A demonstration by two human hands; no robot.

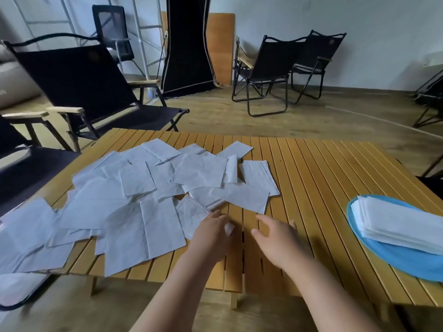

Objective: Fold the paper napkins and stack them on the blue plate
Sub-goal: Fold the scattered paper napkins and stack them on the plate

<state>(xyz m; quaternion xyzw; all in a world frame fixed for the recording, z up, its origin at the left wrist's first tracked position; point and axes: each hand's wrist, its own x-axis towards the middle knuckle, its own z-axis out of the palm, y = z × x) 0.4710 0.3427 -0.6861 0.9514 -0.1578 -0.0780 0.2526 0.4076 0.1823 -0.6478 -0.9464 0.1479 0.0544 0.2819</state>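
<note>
Several white paper napkins [134, 200] lie unfolded and overlapping across the left half of the slatted wooden table [323, 178]. At the right edge sits the blue plate [405, 259] bearing a stack of folded napkins [398, 224]. My left hand [213, 233] pinches the near corner of one napkin [191, 214] at the pile's right edge. Just to its right, my right hand [275, 238] hovers over bare slats, fingers relaxed and spread, holding nothing.
Black folding chairs stand to the left [79, 92] and at the back right [268, 70]. A dark chair seat [28, 173] touches the table's left side, with napkins overhanging it. Wooden floor surrounds the table.
</note>
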